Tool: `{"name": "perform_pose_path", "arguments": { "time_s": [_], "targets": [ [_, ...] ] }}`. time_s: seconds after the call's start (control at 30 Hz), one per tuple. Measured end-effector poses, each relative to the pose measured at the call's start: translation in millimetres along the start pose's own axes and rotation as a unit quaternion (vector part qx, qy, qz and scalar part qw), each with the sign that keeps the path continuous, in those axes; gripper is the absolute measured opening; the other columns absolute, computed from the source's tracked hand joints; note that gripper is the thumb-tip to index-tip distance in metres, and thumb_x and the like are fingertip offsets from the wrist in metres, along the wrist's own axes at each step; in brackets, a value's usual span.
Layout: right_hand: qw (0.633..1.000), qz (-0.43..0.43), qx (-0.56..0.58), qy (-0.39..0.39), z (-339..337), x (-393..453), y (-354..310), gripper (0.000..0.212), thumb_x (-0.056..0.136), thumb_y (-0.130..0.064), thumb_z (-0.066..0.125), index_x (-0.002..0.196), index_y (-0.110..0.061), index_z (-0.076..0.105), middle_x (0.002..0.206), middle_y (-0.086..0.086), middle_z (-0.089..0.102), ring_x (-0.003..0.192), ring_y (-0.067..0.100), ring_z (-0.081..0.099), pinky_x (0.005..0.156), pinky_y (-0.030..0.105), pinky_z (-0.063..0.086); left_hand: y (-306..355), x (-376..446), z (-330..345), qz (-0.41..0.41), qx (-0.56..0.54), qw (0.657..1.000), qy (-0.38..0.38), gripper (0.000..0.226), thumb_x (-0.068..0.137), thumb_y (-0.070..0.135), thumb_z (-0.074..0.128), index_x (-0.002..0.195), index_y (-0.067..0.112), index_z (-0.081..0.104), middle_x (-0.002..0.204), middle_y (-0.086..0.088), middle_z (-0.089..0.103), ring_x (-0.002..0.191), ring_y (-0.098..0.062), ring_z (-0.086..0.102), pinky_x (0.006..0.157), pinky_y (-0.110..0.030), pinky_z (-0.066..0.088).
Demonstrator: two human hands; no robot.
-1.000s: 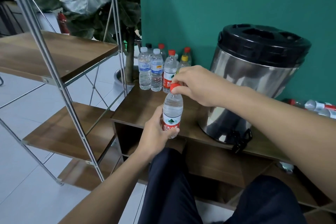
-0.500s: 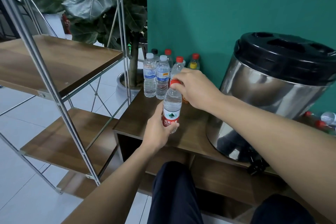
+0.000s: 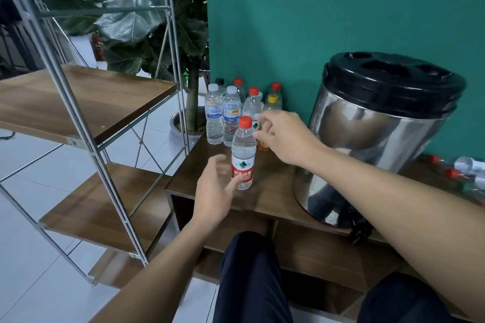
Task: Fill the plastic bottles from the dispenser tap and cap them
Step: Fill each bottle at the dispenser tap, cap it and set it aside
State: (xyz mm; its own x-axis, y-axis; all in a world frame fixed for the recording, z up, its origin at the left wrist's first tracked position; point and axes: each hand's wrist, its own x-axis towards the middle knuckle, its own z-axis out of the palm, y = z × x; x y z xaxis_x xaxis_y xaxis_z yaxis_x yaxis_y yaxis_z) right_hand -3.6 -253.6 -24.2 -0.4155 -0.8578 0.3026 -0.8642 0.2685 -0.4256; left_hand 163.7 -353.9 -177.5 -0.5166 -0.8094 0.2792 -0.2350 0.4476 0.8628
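Note:
A clear water-filled bottle (image 3: 243, 155) with a red cap and a red label stands upright on the low wooden cabinet (image 3: 270, 191). My left hand (image 3: 214, 191) hovers just left of it with spread, relaxed fingers and holds nothing. Right of the cap, my right hand (image 3: 284, 136) hangs with loosely curled fingers, also free of the bottle. The steel dispenser (image 3: 380, 136) with a black lid stands at the right. Its black tap (image 3: 360, 231) juts over the cabinet's front edge.
Several capped bottles (image 3: 231, 113) cluster at the cabinet's back left against the green wall. More bottles (image 3: 464, 170) lie on their sides right of the dispenser. A metal-framed wooden shelf unit (image 3: 86, 102) stands at the left, a potted plant (image 3: 189, 102) behind it. My knees are below.
Both hands have let go: the left held the bottle's body and the right gripped the red cap. The bottle now stands alone on the cabinet.

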Motion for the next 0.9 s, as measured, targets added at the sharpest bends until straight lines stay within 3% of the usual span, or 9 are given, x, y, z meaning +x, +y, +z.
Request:
{"name": "perform_pose_path", "arguments": {
  "time_s": [0.07,0.1,0.27,0.47,0.63,0.77,0.9],
  "targets": [
    [0.999,0.021,0.039,0.013,-4,-30,3,0.016,0.105,-0.033,0.077,0.115,-0.021,0.074,0.096,-0.011,0.071,0.09,0.007,0.069,0.088,0.034,0.061,15,-11,-5,0.021,-0.022,0.999,0.023,0.015,0.102,0.029,0.084,0.112,0.028,0.073,0.098,0.018,0.076,0.093,-0.004,0.071,0.085,-0.034,0.06],
    [0.998,0.028,0.051,0.018,-6,-47,5,0.009,0.105,-0.032,0.077,0.106,-0.023,0.074,0.094,-0.013,0.071,0.088,0.004,0.067,0.084,0.031,0.06,24,-18,-6,0.031,-0.041,0.998,0.021,0.007,0.104,0.026,0.081,0.101,0.027,0.074,0.092,0.016,0.077,0.088,-0.006,0.072,0.081,-0.034,0.058],
    [0.984,0.058,0.162,0.036,-28,-132,19,0.022,0.107,-0.026,0.072,0.086,-0.03,0.075,0.076,-0.011,0.07,0.067,0.003,0.061,0.07,0.026,0.049,91,-61,19,0.068,-0.119,0.99,-0.046,0.022,0.111,0.022,0.071,0.089,0.025,0.073,0.08,0.004,0.073,0.08,-0.017,0.07,0.078,-0.035,0.054],
    [0.962,0.11,0.198,0.153,-87,-224,71,0.028,0.112,-0.013,0.057,0.098,-0.028,0.077,0.08,-0.005,0.071,0.068,0.01,0.063,0.069,0.032,0.053,187,-108,90,0.123,-0.186,0.959,-0.174,0.025,0.114,0.014,0.061,0.096,0.019,0.078,0.081,-0.003,0.073,0.068,-0.014,0.066,0.063,-0.032,0.056],
    [0.933,0.182,0.185,0.249,-137,-283,152,0.02,0.111,-0.018,0.063,0.107,-0.032,0.077,0.093,-0.016,0.075,0.086,0.006,0.07,0.076,0.015,0.052,256,-132,183,0.08,-0.237,0.93,-0.271,0.022,0.115,0.012,0.059,0.11,0.022,0.079,0.096,-0.005,0.079,0.082,-0.017,0.075,0.076,-0.035,0.066],
    [0.895,0.275,0.191,0.293,-158,-319,245,0.012,0.11,-0.025,0.068,0.117,-0.031,0.076,0.105,-0.015,0.077,0.101,0.002,0.071,0.093,0.026,0.057,282,-141,277,0.042,-0.209,0.932,-0.295,0.017,0.113,0.02,0.065,0.113,0.033,0.076,0.104,0.009,0.078,0.097,-0.01,0.076,0.095,-0.04,0.066],
    [0.879,0.35,0.154,0.285,-173,-353,326,0.02,0.109,-0.033,0.071,0.128,-0.027,0.073,0.117,-0.018,0.074,0.111,-0.001,0.069,0.099,0.021,0.055,289,-152,361,-0.018,-0.162,0.933,-0.322,0.016,0.11,0.033,0.072,0.124,0.04,0.072,0.119,0.022,0.07,0.115,-0.005,0.069,0.11,-0.04,0.06]
  ]
}}
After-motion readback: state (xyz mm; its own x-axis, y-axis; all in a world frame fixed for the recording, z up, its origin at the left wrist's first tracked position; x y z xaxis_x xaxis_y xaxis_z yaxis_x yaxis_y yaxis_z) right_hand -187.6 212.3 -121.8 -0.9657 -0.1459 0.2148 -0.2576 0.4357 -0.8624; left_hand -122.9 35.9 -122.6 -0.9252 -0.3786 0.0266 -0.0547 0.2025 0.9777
